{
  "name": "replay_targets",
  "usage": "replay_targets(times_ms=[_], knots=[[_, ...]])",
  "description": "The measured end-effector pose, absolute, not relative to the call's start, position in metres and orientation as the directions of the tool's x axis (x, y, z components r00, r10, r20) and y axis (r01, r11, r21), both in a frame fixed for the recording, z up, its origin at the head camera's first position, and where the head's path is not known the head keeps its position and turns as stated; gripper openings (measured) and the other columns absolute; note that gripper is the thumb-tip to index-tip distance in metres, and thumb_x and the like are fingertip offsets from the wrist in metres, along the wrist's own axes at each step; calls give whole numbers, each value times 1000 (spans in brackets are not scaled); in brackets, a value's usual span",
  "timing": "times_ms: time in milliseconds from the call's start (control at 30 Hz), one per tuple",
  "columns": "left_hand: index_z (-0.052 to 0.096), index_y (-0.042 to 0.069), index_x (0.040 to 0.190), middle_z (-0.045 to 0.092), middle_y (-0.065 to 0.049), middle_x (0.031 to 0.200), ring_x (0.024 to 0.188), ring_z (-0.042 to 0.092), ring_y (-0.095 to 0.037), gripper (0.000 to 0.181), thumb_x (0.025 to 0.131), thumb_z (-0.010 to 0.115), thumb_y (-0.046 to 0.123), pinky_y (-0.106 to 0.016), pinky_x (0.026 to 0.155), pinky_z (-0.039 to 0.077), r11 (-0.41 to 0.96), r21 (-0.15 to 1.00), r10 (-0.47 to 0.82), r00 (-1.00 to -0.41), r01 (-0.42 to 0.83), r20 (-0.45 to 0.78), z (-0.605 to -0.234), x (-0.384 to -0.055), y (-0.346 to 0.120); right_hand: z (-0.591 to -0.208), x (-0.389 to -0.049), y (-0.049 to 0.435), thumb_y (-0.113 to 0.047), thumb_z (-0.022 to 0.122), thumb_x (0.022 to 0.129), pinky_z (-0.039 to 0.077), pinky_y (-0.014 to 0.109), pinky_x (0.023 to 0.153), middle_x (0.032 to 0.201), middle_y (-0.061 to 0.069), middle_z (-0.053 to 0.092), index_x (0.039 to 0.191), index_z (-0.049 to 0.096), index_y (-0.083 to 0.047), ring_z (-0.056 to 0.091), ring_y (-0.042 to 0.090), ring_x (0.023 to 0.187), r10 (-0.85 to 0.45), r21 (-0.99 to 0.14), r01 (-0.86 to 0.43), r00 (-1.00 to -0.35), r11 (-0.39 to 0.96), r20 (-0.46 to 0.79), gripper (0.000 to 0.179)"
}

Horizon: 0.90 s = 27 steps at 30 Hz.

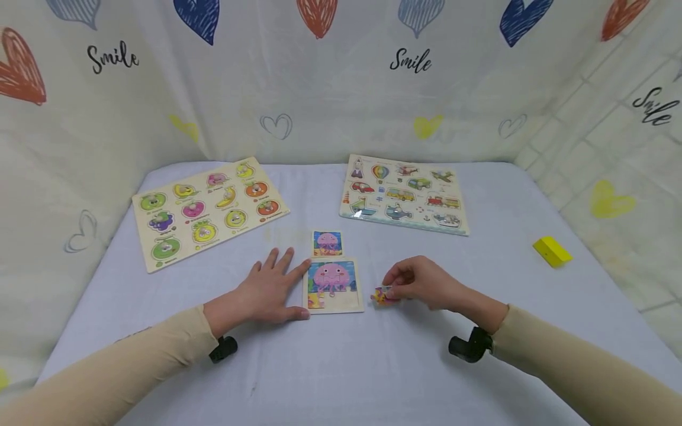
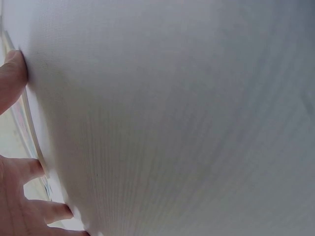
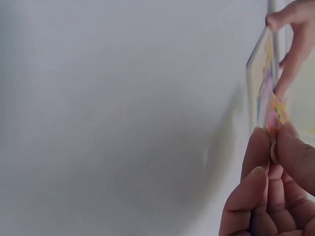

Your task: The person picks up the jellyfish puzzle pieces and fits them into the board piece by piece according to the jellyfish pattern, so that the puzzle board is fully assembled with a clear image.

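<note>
A square jigsaw puzzle board with a pink jellyfish picture lies mid-table, its lower right part showing bare tray. My left hand is spread flat beside it, index fingertip and thumb touching the board's left edge. Just right of the board, my right hand pinches a puzzle piece between thumb and fingers. In the right wrist view that puzzle piece shows pink and yellow. Above the board lies a small jellyfish picture card. The left wrist view has the left hand's fingers at its edge.
A wooden fruit puzzle lies at the back left. At the back right is a vehicle puzzle. A yellow block sits at the far right of the white-covered table. Behind hangs a heart-printed curtain.
</note>
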State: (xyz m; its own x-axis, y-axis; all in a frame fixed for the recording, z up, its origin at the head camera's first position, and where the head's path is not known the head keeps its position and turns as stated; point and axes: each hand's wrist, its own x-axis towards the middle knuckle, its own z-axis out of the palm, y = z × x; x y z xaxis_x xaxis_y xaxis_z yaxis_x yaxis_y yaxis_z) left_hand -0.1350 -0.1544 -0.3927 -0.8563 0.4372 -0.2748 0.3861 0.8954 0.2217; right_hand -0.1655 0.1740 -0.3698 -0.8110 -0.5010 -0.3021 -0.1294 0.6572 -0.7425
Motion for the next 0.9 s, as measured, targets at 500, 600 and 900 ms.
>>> replay_targets(times_ms=[500, 600, 900], knots=[[28, 17, 163, 18, -26, 168, 153, 17, -56, 99, 87, 69, 65, -73, 113, 28, 899, 214, 431, -858, 381, -280, -395, -137, -154, -377, -173, 102, -20, 83, 87, 41, 24, 56, 65, -1, 65, 88, 72, -7, 52, 11, 62, -489, -754, -64, -796, 654, -357, 17], [28, 17, 163, 18, -26, 168, 152, 17, -56, 99, 87, 69, 66, -73, 113, 28, 900, 208, 429, -858, 382, -283, -394, -138, -154, -379, -172, 94, -21, 82, 88, 40, 23, 57, 68, 0, 68, 88, 73, -8, 54, 11, 65, -475, -733, -64, -799, 677, -369, 16], [27, 18, 163, 18, -26, 169, 153, 16, -56, 100, 87, 68, 67, -73, 114, 29, 903, 196, 426, -857, 383, -289, -393, -138, -154, -378, -171, 80, -19, 81, 89, 45, 22, 61, 72, 2, 72, 86, 74, -8, 65, 10, 65, -431, -694, -13, -793, 720, -431, 14]])
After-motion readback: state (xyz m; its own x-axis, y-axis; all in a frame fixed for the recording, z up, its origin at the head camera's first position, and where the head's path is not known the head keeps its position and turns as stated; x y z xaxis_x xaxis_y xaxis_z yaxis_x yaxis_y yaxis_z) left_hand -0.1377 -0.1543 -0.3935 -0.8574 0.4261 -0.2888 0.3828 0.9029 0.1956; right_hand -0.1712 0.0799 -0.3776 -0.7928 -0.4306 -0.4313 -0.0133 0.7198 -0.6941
